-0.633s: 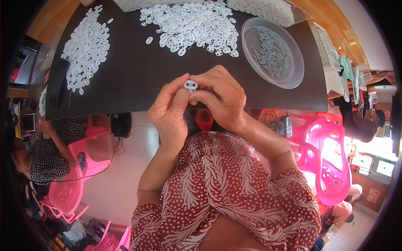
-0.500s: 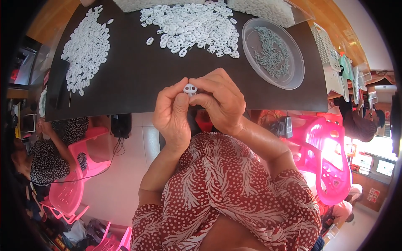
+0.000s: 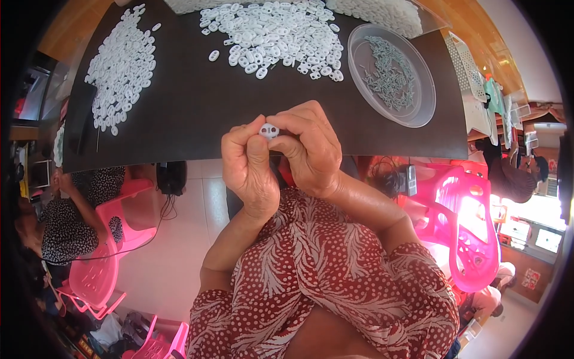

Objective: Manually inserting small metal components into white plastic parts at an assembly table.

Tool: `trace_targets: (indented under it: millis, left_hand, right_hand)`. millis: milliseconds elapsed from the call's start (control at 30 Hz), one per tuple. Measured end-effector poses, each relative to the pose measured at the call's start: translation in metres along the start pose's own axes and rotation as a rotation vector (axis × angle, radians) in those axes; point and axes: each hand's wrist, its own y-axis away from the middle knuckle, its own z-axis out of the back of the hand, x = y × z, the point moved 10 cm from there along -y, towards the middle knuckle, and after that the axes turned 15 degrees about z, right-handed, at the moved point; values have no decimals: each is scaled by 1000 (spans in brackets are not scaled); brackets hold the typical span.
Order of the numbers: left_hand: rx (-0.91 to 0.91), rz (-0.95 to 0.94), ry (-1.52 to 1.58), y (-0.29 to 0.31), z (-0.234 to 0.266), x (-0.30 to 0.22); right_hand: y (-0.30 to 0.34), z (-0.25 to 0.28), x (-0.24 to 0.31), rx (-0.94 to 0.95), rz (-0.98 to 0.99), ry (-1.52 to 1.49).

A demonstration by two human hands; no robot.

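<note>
Just over the table's near edge, both my hands pinch one small white plastic piece with holes. My left hand grips its left side between thumb and index finger. The thumb and index finger of my right hand close on its right side. Beyond my hands lies a large heap of white oval two-holed pieces. A second pile of white pieces spreads along the left of the table. To the right, a round clear tub holds many small grey-green screw-like parts.
The dark table ends just in front of me. Clear containers of white pieces stand at its far side. Pink plastic chairs stand at left and right. Another person sits at the left.
The white piece has tilted between my fingers, so less of its lower part shows. Both hands have shifted slightly and come closer together.
</note>
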Motion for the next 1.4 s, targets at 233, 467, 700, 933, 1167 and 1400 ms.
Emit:
trace_targets:
  millis: [233, 467, 700, 933, 1167, 1400]
  left_hand:
    - [-27, 20, 27, 0, -1, 1]
    - [-29, 54, 104, 3, -5, 5]
    - [-72, 67, 98, 4, 0, 16]
    - [-94, 87, 67, 6, 6, 24]
    - [-72, 240, 218, -7, 7, 9]
    - [2, 173, 192, -1, 4, 5]
  right_hand:
    - [3, -4, 3, 9, 7, 13]
    - [2, -4, 5, -3, 52, -3]
    - [7, -7, 0, -9, 75, -30]
    - [8, -10, 1, 22, 99, -11]
    - [-3, -13, 0, 78, 28, -69]
    - [-6, -8, 1, 44, 0, -91]
